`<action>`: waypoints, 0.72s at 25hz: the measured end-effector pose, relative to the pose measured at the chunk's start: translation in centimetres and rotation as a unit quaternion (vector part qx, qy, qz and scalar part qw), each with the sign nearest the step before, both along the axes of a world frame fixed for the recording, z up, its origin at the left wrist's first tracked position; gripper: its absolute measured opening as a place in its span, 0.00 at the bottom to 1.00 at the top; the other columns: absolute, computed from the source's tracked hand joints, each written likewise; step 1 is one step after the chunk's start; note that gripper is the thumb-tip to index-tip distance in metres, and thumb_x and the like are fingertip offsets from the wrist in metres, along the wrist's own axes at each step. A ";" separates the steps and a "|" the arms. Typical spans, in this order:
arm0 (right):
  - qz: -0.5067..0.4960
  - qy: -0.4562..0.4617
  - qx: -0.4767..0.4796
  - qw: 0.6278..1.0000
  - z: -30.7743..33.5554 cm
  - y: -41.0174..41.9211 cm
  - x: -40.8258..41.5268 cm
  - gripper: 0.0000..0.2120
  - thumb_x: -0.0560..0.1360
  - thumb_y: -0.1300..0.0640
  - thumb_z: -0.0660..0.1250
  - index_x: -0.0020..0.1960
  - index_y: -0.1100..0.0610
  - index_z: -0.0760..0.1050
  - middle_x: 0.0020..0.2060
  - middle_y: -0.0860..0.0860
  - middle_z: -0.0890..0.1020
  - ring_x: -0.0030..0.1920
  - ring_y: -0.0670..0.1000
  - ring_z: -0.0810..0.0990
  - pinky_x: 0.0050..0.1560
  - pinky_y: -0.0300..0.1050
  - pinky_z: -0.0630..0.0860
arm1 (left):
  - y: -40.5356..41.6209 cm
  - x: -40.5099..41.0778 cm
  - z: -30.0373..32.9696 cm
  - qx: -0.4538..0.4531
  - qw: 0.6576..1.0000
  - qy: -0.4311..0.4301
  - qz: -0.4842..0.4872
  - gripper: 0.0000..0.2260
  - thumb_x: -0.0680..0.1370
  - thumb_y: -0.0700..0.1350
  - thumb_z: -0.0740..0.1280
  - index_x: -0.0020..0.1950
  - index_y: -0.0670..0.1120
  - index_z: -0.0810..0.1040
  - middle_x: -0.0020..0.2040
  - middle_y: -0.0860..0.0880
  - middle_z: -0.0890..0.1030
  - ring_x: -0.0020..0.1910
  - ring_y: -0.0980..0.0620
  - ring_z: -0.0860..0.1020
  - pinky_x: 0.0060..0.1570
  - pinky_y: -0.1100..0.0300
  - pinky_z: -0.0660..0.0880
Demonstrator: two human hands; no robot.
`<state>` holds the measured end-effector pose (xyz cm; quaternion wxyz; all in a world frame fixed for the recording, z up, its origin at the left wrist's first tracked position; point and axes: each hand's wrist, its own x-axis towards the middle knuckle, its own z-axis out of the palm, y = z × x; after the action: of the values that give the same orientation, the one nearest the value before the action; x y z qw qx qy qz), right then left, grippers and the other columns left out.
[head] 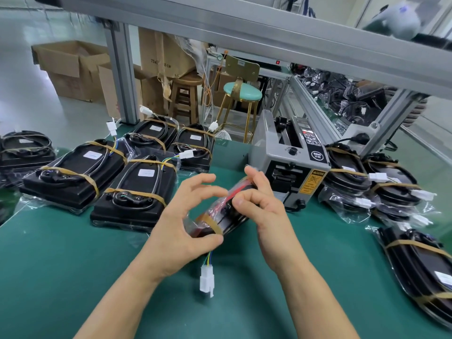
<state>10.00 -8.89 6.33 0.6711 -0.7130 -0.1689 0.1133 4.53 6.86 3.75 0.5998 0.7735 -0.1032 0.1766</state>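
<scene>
one black bagged unit point(227, 216), tan tape, red wire

Five black plastic units strapped with tan tape point(73, 172) at left; at least three like units point(347, 170) at right; one clear-bagged black unit point(228, 216) held up; one grey tape-dispensing machine point(288, 162); two stools: one brown wooden stool point(186, 80), one mint-cushioned gold-legged stool point(242, 91).

Pale glossy floor point(29, 28), cardboard boxes point(71, 69), wooden stool point(184, 94), perhaps mint-cushioned stool point(242, 92).
</scene>
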 end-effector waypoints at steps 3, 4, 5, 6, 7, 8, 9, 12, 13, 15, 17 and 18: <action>0.006 -0.003 -0.004 1.000 -0.1 -0.3 0.3 0.10 0.74 0.64 0.68 0.36 0.56 0.80 0.70 0.37 0.66 0.68 0.27 0.59 0.72 0.44 0.56 | 0.4 -0.1 -0.2 0.018 0.999 0.026 0.010 0.23 0.60 0.41 0.76 0.52 0.57 0.82 0.64 0.58 0.72 0.61 0.59 0.74 0.59 0.64 0.70; 0.006 -0.005 -0.004 1.000 -0.1 -0.3 0.3 0.09 0.73 0.62 0.70 0.34 0.54 0.80 0.70 0.36 0.66 0.70 0.29 0.58 0.72 0.44 0.56 | 0.3 -0.2 -0.2 0.003 0.999 0.030 0.016 0.22 0.60 0.44 0.77 0.52 0.58 0.82 0.61 0.58 0.74 0.60 0.58 0.75 0.57 0.64 0.72; 0.007 -0.006 -0.001 1.000 0.0 -0.3 0.3 0.09 0.71 0.60 0.70 0.33 0.52 0.79 0.70 0.36 0.66 0.71 0.32 0.58 0.73 0.44 0.57 | 0.3 -0.3 -0.3 -0.013 0.999 0.030 0.022 0.21 0.60 0.46 0.76 0.52 0.57 0.82 0.59 0.58 0.75 0.59 0.56 0.76 0.56 0.64 0.73; 0.008 -0.006 0.003 1.000 0.0 -0.3 0.3 0.08 0.69 0.58 0.69 0.31 0.51 0.79 0.70 0.35 0.66 0.72 0.34 0.59 0.73 0.45 0.58 | 0.3 -0.4 -0.3 -0.029 0.999 0.028 0.024 0.21 0.60 0.47 0.75 0.53 0.55 0.82 0.57 0.57 0.76 0.58 0.54 0.76 0.54 0.64 0.74; 0.012 -0.007 0.003 1.000 0.1 -0.3 0.3 0.07 0.68 0.57 0.68 0.31 0.51 0.79 0.70 0.35 0.66 0.72 0.35 0.60 0.73 0.45 0.59 | 0.3 -0.4 -0.4 -0.043 0.998 0.028 0.026 0.21 0.60 0.47 0.75 0.53 0.53 0.81 0.56 0.56 0.77 0.57 0.53 0.77 0.53 0.65 0.74; 0.017 -0.008 -0.003 1.000 0.1 -0.3 0.3 0.07 0.67 0.56 0.68 0.30 0.51 0.78 0.70 0.34 0.66 0.73 0.35 0.59 0.73 0.46 0.59 | 0.3 -0.5 -0.5 -0.054 0.998 0.031 0.027 0.21 0.61 0.44 0.75 0.53 0.52 0.80 0.54 0.54 0.78 0.56 0.53 0.77 0.53 0.64 0.75; 0.022 -0.015 -0.013 1.000 0.1 -0.3 0.3 0.07 0.67 0.56 0.69 0.31 0.50 0.78 0.70 0.34 0.65 0.73 0.35 0.57 0.73 0.46 0.58 | 0.4 -0.5 -0.5 -0.062 0.997 0.038 0.029 0.22 0.61 0.42 0.76 0.53 0.51 0.80 0.53 0.53 0.79 0.55 0.52 0.78 0.54 0.63 0.75; 0.026 -0.036 -0.050 0.998 0.0 -0.1 0.5 0.06 0.67 0.54 0.69 0.31 0.50 0.79 0.71 0.34 0.64 0.74 0.33 0.51 0.73 0.43 0.52 | 0.5 -0.4 -0.7 -0.088 0.994 0.060 0.033 0.23 0.61 0.39 0.75 0.53 0.51 0.79 0.51 0.51 0.81 0.54 0.51 0.79 0.54 0.61 0.76; 0.026 -0.039 -0.058 0.997 -0.1 0.0 0.5 0.06 0.67 0.54 0.69 0.32 0.50 0.79 0.71 0.34 0.64 0.74 0.32 0.50 0.72 0.40 0.51 | 0.5 -0.4 -0.8 -0.092 0.993 0.063 0.034 0.23 0.60 0.39 0.75 0.53 0.52 0.79 0.51 0.52 0.81 0.54 0.51 0.80 0.54 0.61 0.76; 0.029 -0.047 -0.073 0.996 -0.3 0.1 0.6 0.08 0.70 0.57 0.71 0.32 0.50 0.79 0.71 0.35 0.65 0.73 0.31 0.49 0.67 0.32 0.50 | 0.4 -0.4 -0.7 -0.098 0.992 0.065 0.037 0.23 0.60 0.39 0.76 0.52 0.54 0.80 0.51 0.52 0.81 0.53 0.51 0.80 0.54 0.61 0.76; 0.026 -0.058 -0.093 0.994 -0.3 0.2 0.8 0.10 0.73 0.61 0.71 0.34 0.53 0.79 0.72 0.37 0.65 0.73 0.31 0.48 0.62 0.25 0.50 | 0.4 -0.4 -0.7 -0.103 0.992 0.061 0.037 0.22 0.60 0.39 0.76 0.51 0.56 0.80 0.51 0.53 0.81 0.52 0.52 0.80 0.52 0.62 0.76; 0.022 -0.061 -0.100 0.993 -0.3 0.2 0.8 0.10 0.73 0.63 0.71 0.34 0.55 0.79 0.72 0.38 0.65 0.73 0.31 0.48 0.61 0.23 0.49 | 0.4 -0.4 -0.7 -0.105 0.992 0.060 0.035 0.22 0.60 0.39 0.76 0.51 0.57 0.80 0.51 0.53 0.81 0.51 0.53 0.80 0.51 0.63 0.76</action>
<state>10.79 -8.64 6.01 0.5820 -0.7783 -0.2130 0.1011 4.09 7.24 3.08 0.6765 0.7185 -0.0203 0.1607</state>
